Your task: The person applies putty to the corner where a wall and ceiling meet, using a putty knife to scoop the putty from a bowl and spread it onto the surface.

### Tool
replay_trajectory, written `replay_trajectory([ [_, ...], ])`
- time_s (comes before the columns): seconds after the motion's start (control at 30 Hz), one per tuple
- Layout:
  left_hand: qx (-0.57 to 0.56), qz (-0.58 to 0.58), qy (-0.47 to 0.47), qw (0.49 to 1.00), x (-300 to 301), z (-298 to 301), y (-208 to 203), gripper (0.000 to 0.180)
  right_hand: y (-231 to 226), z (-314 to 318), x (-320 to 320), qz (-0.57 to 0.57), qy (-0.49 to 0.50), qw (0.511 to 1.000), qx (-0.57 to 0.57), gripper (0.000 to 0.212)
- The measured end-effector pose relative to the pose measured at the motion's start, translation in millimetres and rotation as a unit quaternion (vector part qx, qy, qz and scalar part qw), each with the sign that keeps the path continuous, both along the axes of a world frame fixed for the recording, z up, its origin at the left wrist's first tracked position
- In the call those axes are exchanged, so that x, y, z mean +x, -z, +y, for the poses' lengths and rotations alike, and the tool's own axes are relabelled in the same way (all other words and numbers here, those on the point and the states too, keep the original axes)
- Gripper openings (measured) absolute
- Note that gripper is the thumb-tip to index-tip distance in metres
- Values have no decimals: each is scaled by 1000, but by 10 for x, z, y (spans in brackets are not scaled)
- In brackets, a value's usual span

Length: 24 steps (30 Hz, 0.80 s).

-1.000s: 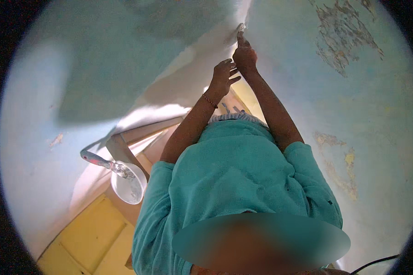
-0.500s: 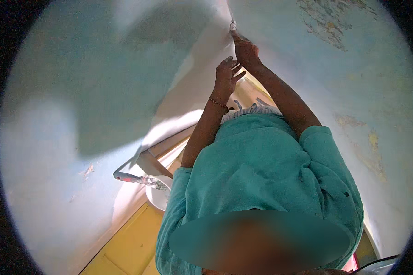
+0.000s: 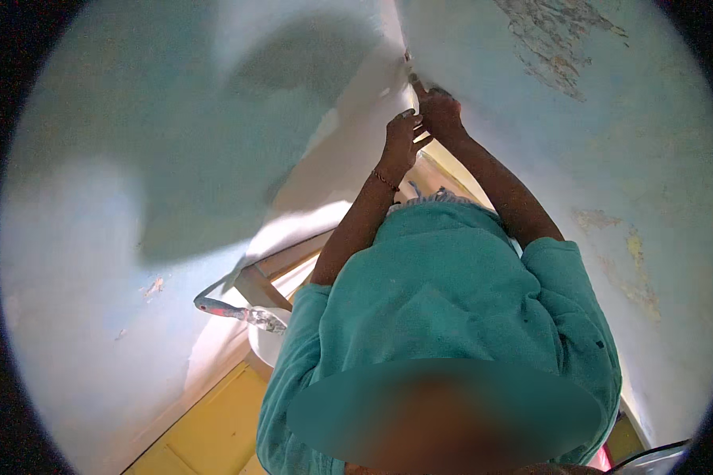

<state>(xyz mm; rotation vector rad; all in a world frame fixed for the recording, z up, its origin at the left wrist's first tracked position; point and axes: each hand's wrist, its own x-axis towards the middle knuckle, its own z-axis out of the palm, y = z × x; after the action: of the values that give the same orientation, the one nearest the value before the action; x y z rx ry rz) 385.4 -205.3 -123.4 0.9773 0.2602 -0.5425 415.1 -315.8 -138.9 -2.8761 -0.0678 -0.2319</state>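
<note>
Right hand (image 3: 440, 112) shifted lower; wall corner (image 3: 400, 36) beyond index finger (image 3: 417, 85).

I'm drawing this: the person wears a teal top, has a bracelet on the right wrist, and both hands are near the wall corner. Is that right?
No: the head view shows the bracelet on the left wrist, not the right. The rest holds: teal top, and left hand and right hand both near the wall corner.

Painted walls (image 3: 71, 214) are matt and mostly smooth; one patch (image 3: 558, 43) is rough and flaking. Shirt (image 3: 436, 301): matt cloth. Scraper handle (image 3: 220, 307): plastic-looking; blade (image 3: 265, 320): shiny, smeared metal. Tub (image 3: 263, 345): smooth plastic. Frame (image 3: 297, 255): wood-like.
</note>
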Motion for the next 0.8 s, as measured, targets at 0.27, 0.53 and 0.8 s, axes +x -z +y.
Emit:
replay_trajectory([
  [0.27, -9, 4, 0, 1000, -16, 13, -69, 27, -205, 51, 58, 15, 28, 999, 17, 66],
  [0.53, -16, -4, -18, 1000, -18, 127, 6, 26, -152, 158, 195, 36, 72, 996, 29, 57],
  [0.8, -17, 35, -10, 999, -65, 137, 23, 27, 84, 65, 101, 46, 21, 998, 25, 56],
])
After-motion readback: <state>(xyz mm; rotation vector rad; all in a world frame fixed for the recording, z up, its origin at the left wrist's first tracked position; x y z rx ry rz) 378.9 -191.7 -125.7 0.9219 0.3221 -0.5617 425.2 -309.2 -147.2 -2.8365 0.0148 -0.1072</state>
